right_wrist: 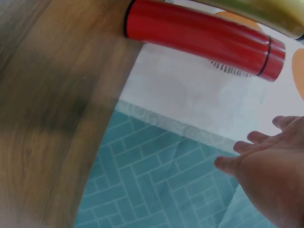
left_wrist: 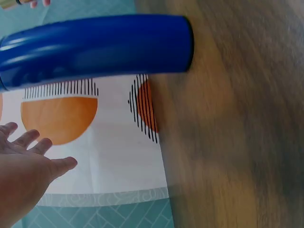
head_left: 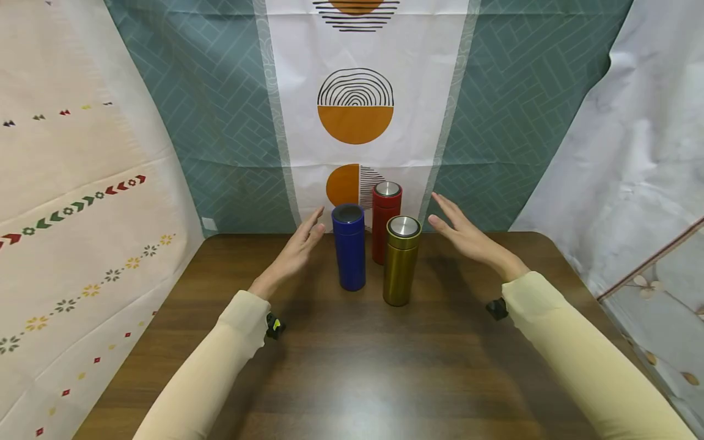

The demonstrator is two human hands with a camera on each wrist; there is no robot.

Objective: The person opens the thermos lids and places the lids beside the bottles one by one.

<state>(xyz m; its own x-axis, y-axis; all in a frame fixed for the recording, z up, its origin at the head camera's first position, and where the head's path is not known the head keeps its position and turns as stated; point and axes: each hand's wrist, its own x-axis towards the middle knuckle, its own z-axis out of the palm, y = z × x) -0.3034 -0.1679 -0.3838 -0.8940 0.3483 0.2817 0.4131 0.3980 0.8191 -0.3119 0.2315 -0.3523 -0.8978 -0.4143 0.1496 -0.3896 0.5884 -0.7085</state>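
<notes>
Three metal-look flasks stand upright, grouped on a wooden table: a blue one (head_left: pixel 349 250) at the left, a red one (head_left: pixel 385 226) behind, and a gold-green one (head_left: pixel 400 269) at the front right. My left hand (head_left: pixel 297 247), fingers extended, is just left of the blue flask without touching it. On the other side my right hand (head_left: pixel 464 232) is held with straight fingers, apart from the gold-green and red flasks. The left wrist view shows the blue flask (left_wrist: pixel 95 50) beyond the hand (left_wrist: pixel 23 175); the right wrist view shows the red flask (right_wrist: pixel 199 35) and the hand (right_wrist: pixel 275 166).
The brown tabletop (head_left: pixel 352 366) extends in front of the flasks. Behind its far edge hangs a teal and white patterned cloth (head_left: pixel 220 122). Pale cloths hang at the left (head_left: pixel 82 153) and the right (head_left: pixel 649 153).
</notes>
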